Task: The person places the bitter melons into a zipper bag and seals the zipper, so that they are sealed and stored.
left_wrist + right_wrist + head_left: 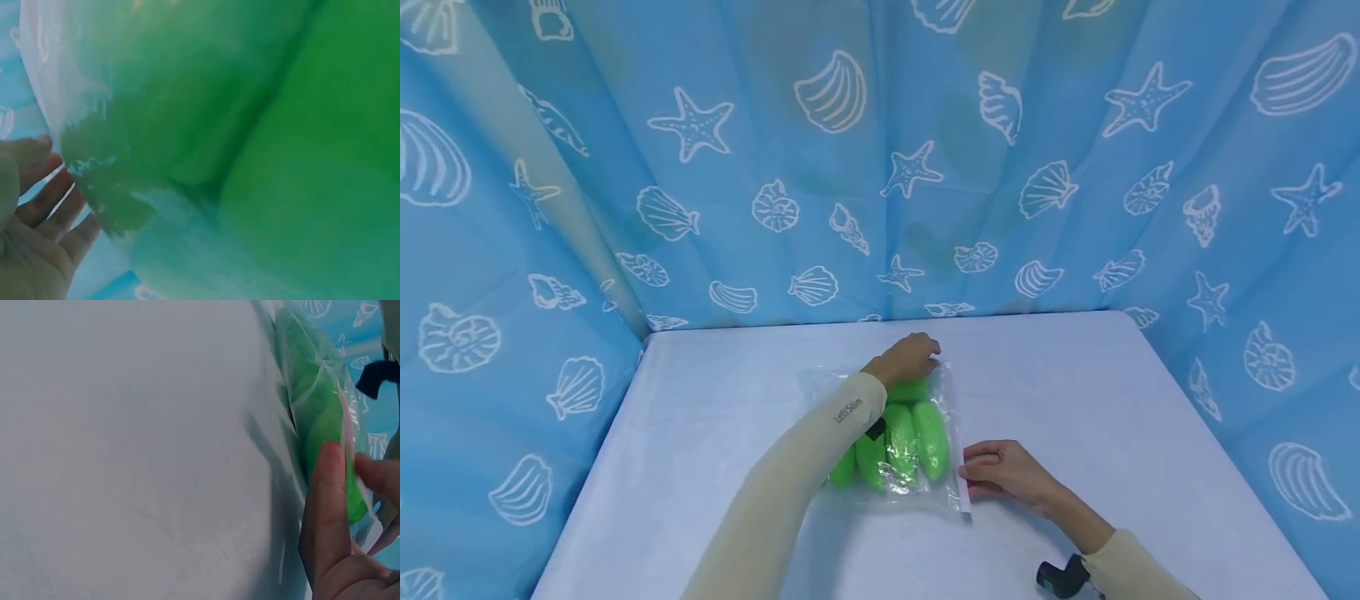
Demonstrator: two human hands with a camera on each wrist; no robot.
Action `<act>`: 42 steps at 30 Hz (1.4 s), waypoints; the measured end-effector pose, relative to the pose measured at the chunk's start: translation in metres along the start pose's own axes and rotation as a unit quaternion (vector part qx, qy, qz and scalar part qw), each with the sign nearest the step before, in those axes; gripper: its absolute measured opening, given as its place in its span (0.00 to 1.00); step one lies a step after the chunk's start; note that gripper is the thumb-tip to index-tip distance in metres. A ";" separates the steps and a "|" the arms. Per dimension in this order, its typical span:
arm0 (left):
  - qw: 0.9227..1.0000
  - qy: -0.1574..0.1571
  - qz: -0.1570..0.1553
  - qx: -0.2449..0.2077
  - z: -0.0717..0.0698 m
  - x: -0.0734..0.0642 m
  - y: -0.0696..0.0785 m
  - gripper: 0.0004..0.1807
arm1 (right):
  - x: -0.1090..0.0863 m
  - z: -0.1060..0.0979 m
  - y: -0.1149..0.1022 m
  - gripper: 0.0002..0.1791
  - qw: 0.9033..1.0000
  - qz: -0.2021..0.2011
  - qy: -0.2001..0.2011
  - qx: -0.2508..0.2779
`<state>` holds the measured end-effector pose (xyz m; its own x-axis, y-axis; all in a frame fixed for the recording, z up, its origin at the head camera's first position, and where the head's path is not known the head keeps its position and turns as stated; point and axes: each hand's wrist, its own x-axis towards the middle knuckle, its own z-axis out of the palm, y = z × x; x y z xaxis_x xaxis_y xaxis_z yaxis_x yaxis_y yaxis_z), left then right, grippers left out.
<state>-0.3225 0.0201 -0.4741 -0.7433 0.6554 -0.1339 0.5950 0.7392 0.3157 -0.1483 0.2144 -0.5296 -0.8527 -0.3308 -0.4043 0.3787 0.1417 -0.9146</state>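
Observation:
A clear plastic zip bag [951,417] with a whitish-pink strip along its right edge lies on the table. Inside it are several smooth, bright green, elongated pieces [931,440], some side by side and one across the far end. My left hand [908,358] reaches over the bag and pinches the far end of its strip edge; in the left wrist view the fingers [53,212] meet the plastic rim. Lower on the same edge, my right hand [1011,477] grips the strip between thumb and fingers. The left forearm covers the bag's left part in the head view.
A white-covered table [700,400] lies under the bag. Blue curtains [880,108] with white shells and starfish stand along its back and sides. A dark wrist mount [1063,577] sits by the right sleeve, and another dark piece [876,429] shows under the left forearm.

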 end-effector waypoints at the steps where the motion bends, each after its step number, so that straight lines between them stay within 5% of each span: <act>1: 1.000 -0.007 -0.005 -0.008 0.000 0.002 -0.001 0.18 | 0.000 0.000 0.000 0.31 1.000 0.002 -0.006 0.000; 10: 0.995 -0.029 -0.035 -0.092 0.002 0.015 -0.007 0.16 | -0.012 -0.001 0.004 0.21 0.996 0.035 -0.072 0.032; 18: 0.991 -0.004 -0.046 -0.128 0.003 0.020 -0.007 0.12 | -0.016 0.005 0.012 0.11 0.991 0.024 -0.111 0.069; 28: 0.986 0.031 -0.051 -0.157 0.010 0.022 -0.012 0.08 | -0.017 0.006 0.013 0.11 0.993 0.029 -0.087 0.076; 34: 0.985 0.052 -0.046 -0.159 0.002 0.016 -0.023 0.07 | -0.014 -0.006 0.008 0.14 0.996 0.006 -0.057 0.068; 42: 0.974 0.078 -0.104 -0.184 -0.015 -0.003 -0.047 0.09 | -0.005 -0.040 -0.003 0.23 0.999 -0.026 0.022 0.021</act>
<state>-0.3531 -0.0186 -0.4743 -0.8907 0.4445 -0.0955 0.2979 0.7293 0.6159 -0.1591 0.2530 -0.5253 -0.8858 -0.2961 -0.3574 0.3476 0.0868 -0.9336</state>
